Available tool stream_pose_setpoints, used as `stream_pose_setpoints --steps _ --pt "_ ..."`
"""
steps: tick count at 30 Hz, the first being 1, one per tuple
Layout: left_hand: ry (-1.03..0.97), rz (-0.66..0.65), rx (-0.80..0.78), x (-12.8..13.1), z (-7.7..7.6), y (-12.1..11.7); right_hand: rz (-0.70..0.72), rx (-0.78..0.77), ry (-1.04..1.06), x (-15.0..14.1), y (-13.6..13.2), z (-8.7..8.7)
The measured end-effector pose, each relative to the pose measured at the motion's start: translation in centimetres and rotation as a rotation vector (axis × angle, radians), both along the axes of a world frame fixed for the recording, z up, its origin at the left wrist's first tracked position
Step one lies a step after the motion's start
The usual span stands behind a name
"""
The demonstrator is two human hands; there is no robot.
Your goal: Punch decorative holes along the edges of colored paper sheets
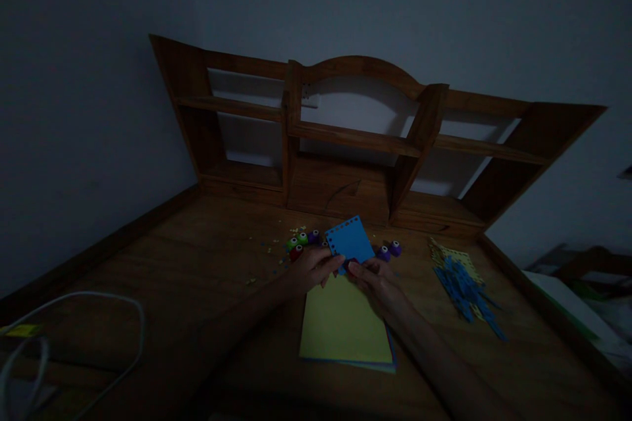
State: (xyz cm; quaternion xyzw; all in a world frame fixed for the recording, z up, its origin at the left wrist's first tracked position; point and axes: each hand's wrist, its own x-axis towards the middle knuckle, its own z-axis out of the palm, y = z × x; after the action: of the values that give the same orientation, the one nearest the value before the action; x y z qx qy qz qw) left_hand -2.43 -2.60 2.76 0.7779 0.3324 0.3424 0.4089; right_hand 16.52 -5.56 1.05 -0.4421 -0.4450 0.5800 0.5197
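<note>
My left hand (316, 268) pinches the lower left of a blue paper square (349, 240), which has a row of small cut-outs along its left and top edges. My right hand (379, 281) is closed around a small red paper punch (352, 266) at the paper's lower edge, thumb on top. Both hands are above a stack of coloured paper (345, 332) with a yellow sheet uppermost. Left of the paper square stand green punches (293, 243), a red punch (296, 252) and a purple punch (314, 236). To its right are two purple punches (384, 252).
Blue paper strips (461, 286) lie over yellow punched paper (467, 263) on the right of the wooden desk (197, 256). Tiny paper bits (251, 281) are scattered at the left. A wooden shelf unit (345, 137) stands behind. A white cable (141, 316) loops at lower left.
</note>
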Motion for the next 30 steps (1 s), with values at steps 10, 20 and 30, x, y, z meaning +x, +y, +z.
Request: stream_pose_setpoints --steps 10,20,30 --pt "-0.009 0.004 -0.033 0.1 -0.5 0.1 -0.020 0.017 -0.118 -0.1 -0.1 -0.6" --pt "0.015 0.103 -0.055 0.0 -0.9 0.7 0.068 0.041 -0.137 -0.5 -0.3 0.6" --pt "0.002 0.150 0.005 0.0 -1.1 0.6 0.129 0.094 -0.165 -0.3 0.3 -0.1"
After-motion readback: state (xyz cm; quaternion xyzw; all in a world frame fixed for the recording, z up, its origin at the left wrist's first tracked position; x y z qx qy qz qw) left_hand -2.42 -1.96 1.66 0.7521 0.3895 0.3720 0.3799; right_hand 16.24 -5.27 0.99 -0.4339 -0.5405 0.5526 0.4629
